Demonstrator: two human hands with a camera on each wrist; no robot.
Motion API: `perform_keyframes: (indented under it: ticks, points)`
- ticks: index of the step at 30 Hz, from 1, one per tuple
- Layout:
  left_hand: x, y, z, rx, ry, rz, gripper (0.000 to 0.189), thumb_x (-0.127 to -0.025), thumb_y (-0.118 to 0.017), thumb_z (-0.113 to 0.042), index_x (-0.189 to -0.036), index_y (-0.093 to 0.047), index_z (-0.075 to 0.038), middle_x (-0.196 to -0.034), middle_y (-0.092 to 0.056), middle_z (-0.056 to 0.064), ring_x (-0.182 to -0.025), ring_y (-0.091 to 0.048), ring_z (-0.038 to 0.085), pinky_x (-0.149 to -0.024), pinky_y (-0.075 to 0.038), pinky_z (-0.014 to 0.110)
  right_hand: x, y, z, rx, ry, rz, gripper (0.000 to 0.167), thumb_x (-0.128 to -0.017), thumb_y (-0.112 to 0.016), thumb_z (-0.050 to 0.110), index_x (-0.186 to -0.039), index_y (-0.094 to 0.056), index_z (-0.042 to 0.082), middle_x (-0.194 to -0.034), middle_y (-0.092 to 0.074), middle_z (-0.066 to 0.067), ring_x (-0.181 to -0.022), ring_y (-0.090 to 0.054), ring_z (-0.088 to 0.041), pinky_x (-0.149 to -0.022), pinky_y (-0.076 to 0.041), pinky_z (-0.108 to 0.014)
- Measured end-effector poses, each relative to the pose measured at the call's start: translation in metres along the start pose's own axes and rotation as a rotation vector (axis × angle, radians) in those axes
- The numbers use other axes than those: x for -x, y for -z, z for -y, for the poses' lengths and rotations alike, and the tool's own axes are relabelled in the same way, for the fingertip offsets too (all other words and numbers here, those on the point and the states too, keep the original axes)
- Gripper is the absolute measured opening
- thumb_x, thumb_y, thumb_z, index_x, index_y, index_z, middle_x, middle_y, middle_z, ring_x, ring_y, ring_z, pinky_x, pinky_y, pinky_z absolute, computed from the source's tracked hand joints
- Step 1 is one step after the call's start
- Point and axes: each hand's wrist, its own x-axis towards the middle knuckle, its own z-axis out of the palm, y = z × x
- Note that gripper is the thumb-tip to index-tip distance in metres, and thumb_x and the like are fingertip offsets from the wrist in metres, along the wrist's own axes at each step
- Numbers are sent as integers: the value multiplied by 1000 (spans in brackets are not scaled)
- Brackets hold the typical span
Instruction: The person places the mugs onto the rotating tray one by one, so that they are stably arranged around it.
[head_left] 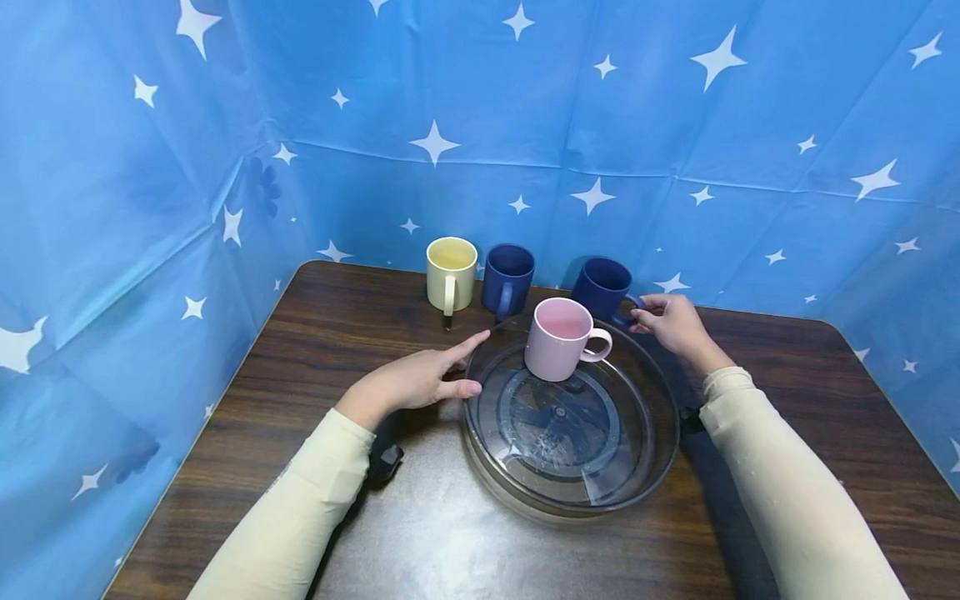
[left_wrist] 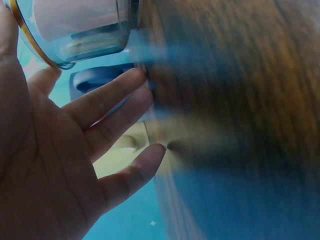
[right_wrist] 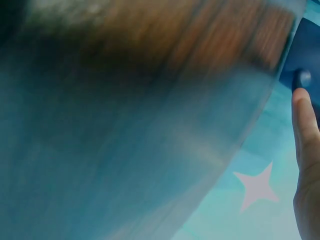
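Note:
A transparent round basin (head_left: 637, 475) sits on the table with a pink mug (head_left: 555, 354) upright inside, near its far rim. My left hand (head_left: 408, 379) is at the basin's left rim, thumb and index finger touching the edge; in the left wrist view its other fingers stretch out loosely beside the basin wall (left_wrist: 100, 47). Behind the basin on the right, my right hand (head_left: 678, 329) pinches the handle of a dark blue mug (head_left: 600, 283). The right wrist view catches only part of that mug (right_wrist: 306, 47) and one finger.
At the back edge of the table (head_left: 315, 350), a yellow mug (head_left: 448, 283) and a second dark blue mug (head_left: 507, 279) stand side by side, left of the held one. A blue curtain with white stars (head_left: 525, 108) hangs behind and along the left and right sides.

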Motion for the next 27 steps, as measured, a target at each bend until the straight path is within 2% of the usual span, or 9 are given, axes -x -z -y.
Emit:
perform_keyframes:
  ticks: [9, 17, 21, 27]
  points:
    - [-1, -1, 2, -1, -13, -3, 86, -97, -52, -63, -164, -6, -35, -156, -43, 17, -141, -42, 40, -115, -32, 56, 9, 14, -1, -21, -41, -30, 27, -102, -58, 2, -119, -62, -19, -107, -68, -36, -78, -76, -17, -73, -58, -24]
    - [-1, 1, 0, 2, -13, -2, 83, -100, -53, -57, -164, -6, -34, -156, -43, 18, -141, -42, 40, -114, -32, 56, 23, 30, 1, 21, -36, -72, 27, -102, -59, 6, -119, -64, -14, -104, -71, -30, -78, -76, -16, -69, -49, -11]
    - [-1, 0, 1, 6, -19, -2, 84, -100, -52, -59, -165, -6, -33, -155, -44, 19, -141, -42, 41, -114, -32, 57, 29, 34, 2, 19, -44, -107, 26, -100, -60, 4, -117, -65, -15, -95, -74, -25, -75, -75, -17, -66, -51, -14]
    - [-2, -1, 1, 4, -9, 8, 84, -99, -51, -60, -164, -5, -34, -156, -43, 19, -142, -41, 41, -114, -32, 58, 39, 42, 7, 17, -65, -107, 32, -101, -59, 7, -121, -62, -18, -104, -70, -34, -73, -74, -10, -68, -56, -21]
